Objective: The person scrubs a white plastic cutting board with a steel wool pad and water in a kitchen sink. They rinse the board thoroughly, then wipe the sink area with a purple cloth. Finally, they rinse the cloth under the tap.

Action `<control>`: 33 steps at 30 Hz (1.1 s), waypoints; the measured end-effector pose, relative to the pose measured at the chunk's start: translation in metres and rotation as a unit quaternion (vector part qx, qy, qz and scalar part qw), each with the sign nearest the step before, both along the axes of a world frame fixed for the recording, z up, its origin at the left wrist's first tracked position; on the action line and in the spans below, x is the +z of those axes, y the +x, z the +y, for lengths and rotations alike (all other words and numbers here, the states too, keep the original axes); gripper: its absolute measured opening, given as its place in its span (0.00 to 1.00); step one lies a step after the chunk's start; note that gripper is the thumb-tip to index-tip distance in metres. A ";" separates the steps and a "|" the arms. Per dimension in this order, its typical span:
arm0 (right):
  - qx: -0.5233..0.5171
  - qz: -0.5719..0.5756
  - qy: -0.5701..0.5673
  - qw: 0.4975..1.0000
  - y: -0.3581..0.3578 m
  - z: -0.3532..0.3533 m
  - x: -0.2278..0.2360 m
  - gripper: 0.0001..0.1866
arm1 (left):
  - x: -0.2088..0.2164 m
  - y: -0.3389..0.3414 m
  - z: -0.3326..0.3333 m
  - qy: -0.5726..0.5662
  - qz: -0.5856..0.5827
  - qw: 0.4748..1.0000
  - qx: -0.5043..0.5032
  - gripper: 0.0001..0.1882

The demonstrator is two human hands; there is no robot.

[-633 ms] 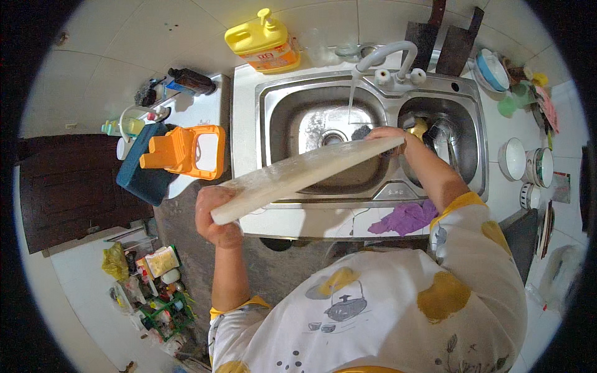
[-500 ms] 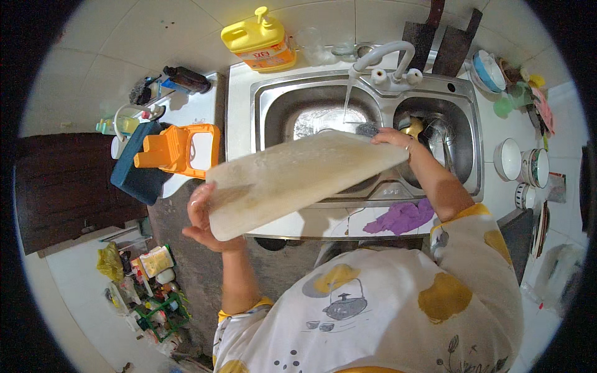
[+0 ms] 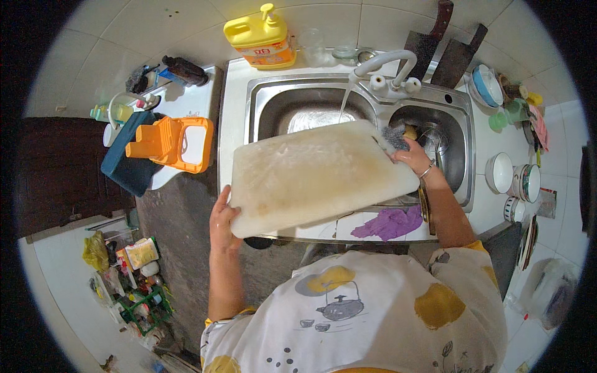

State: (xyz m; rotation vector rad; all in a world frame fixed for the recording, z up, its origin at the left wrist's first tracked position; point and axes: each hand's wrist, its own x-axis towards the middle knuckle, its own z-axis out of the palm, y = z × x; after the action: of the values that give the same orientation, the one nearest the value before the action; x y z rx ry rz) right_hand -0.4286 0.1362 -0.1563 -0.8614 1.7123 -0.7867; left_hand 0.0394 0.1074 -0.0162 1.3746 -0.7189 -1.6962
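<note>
A wide whitish cutting board point(image 3: 311, 174) with brownish stains spans the front of the double sink point(image 3: 255, 84), held tilted above it. My left hand point(image 3: 225, 219) is closed on its left edge, thumb on the upper face and the other fingers partly hidden. At the board's right edge is my right hand point(image 3: 415, 156), closed on the board and pinching a grey steel wool scrubber point(image 3: 394, 138). Water runs from the white faucet point(image 3: 388, 59) into the left basin, behind the board's far edge.
A purple cloth point(image 3: 388, 224) lies on the counter's front edge. Two cleavers point(image 3: 457, 59) lean on the back wall, and a yellow detergent jug point(image 3: 260, 42) stands behind the sink. Bowls point(image 3: 499, 173) sit at right; an orange plastic stand point(image 3: 171, 146) is at left.
The board has shifted right and turned its broad face further into view. My left hand, loosely spread before, now grips its edge. The scrubber and my right hand have moved slightly right.
</note>
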 end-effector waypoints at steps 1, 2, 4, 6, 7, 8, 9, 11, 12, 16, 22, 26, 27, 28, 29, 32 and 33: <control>-0.005 0.016 -0.010 1.000 0.005 0.002 0.014 0.42 | -0.009 0.012 -0.004 0.019 0.012 0.998 -0.052 0.34; -0.013 -0.030 -0.033 0.999 0.005 0.005 0.021 0.41 | -0.022 0.023 -0.011 0.037 0.029 0.994 -0.104 0.32; -0.030 -0.119 -0.081 0.989 0.007 0.009 0.038 0.38 | -0.041 0.024 -0.023 0.079 0.034 0.985 -0.151 0.29; -0.055 -0.073 -0.106 0.990 0.010 0.020 0.052 0.36 | -0.053 0.016 -0.038 0.130 0.011 0.981 -0.144 0.28; -0.066 -0.048 -0.112 0.990 0.007 0.026 0.045 0.36 | -0.065 0.015 -0.045 0.130 -0.033 0.979 -0.153 0.29; -0.078 -0.023 -0.117 0.990 0.004 0.033 0.042 0.35 | -0.074 0.011 -0.051 0.133 -0.064 0.977 -0.155 0.30; -0.071 -0.003 -0.101 0.992 0.019 0.031 0.081 0.38 | -0.079 0.004 -0.055 0.139 -0.096 0.974 -0.152 0.31; -0.064 0.151 -0.113 0.980 -0.003 0.053 0.048 0.38 | -0.085 -0.016 -0.062 0.150 -0.122 0.967 -0.165 0.33; -0.059 0.224 -0.119 0.965 -0.013 0.062 0.036 0.39 | -0.081 -0.028 -0.066 0.155 -0.119 0.965 -0.176 0.33; -0.132 0.108 -0.154 0.973 0.001 0.075 0.092 0.35 | -0.100 -0.066 -0.076 0.168 -0.106 0.963 -0.181 0.35; -0.160 0.102 -0.166 0.968 -0.006 0.103 0.142 0.35 | -0.129 -0.129 -0.086 0.195 -0.059 0.956 -0.213 0.32; -0.144 0.217 -0.234 0.937 -0.009 0.112 0.149 0.42 | -0.151 -0.160 -0.091 0.211 0.010 0.955 -0.208 0.31; -0.153 0.193 -0.243 0.938 -0.005 0.114 0.151 0.42 | -0.169 -0.164 -0.093 0.214 0.024 0.958 -0.190 0.31; -0.163 0.170 -0.251 0.939 0.000 0.114 0.151 0.43 | -0.179 -0.168 -0.097 0.219 0.036 0.960 -0.173 0.31; -0.172 0.212 -0.271 0.923 0.005 0.112 0.151 0.43 | -0.188 -0.173 -0.099 0.206 0.062 0.964 -0.158 0.31; -0.179 0.254 -0.288 0.906 0.005 0.111 0.137 0.42 | -0.202 -0.180 -0.114 0.173 0.145 0.968 -0.114 0.30; -0.167 0.279 -0.257 0.910 0.004 0.111 0.133 0.41 | -0.202 -0.180 -0.120 0.167 0.176 0.965 -0.100 0.30</control>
State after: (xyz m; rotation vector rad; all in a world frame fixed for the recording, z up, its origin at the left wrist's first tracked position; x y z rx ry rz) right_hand -0.4249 0.2473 -0.0232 -1.2526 2.2373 -1.3604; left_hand -0.1407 -0.0128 -0.2185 1.1966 -0.3886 -2.2299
